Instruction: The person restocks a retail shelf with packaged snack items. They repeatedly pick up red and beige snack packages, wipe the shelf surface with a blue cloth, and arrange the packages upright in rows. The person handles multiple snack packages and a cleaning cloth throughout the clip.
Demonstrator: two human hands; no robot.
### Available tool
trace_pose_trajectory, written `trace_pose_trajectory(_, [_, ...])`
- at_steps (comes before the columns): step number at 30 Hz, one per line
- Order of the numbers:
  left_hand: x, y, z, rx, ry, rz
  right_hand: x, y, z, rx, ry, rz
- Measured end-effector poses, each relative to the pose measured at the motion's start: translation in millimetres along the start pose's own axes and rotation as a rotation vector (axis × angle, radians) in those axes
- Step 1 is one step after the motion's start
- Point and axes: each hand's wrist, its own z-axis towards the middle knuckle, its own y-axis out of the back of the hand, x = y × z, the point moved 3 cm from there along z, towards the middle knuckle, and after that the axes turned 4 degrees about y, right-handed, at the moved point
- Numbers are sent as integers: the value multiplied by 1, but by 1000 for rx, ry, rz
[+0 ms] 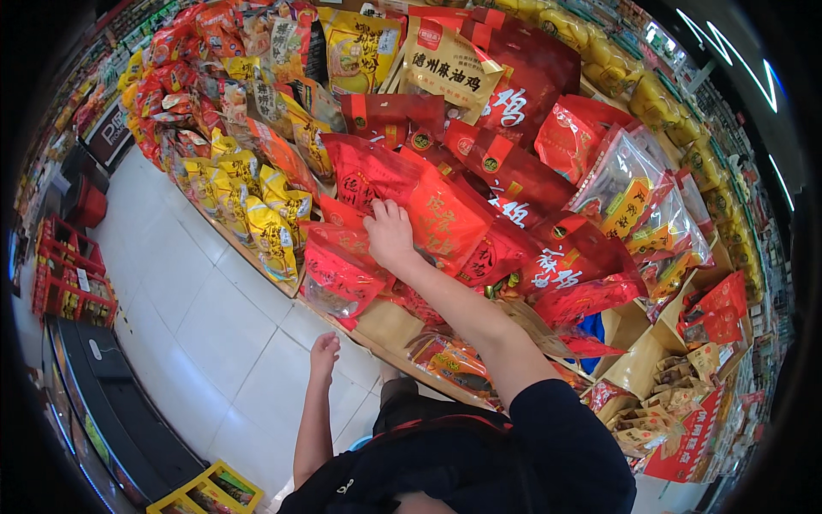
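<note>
My right hand (390, 239) reaches into a wooden display bin, its bent fingers against a big glossy red food bag (449, 218) with gold writing. Whether the fingers grip the bag or only rest on it, I cannot tell. Below that hand stands a smaller red bag (340, 273) with a see-through lower part, at the bin's near edge. Dark red chicken bags (514, 170) are stacked behind. My left hand (325, 352) hangs over the tiled floor, loosely curled with nothing in it, apart from the bin.
Yellow noodle packets (273, 234) fill the bin's left part. Clear vacuum packs (632, 186) lie at the right, near wooden dividers (642, 360). The bin's wooden front edge (379, 350) runs close to my body. Red crates (74, 273) and a black counter (109, 398) stand across the tiled aisle (205, 315).
</note>
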Motion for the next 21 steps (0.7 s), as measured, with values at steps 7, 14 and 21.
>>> trace_pose_trajectory(7, [-10,-29,69,49,152,-117,-17,-25,-14,219,-218,265])
trace_pose_trajectory(14, [-4,-45,101,109,261,-177,19,16,-35,147,-167,399])
trace_pose_trajectory(21, [-2,-32,117,227,296,6,13,199,-91,-81,-21,473])
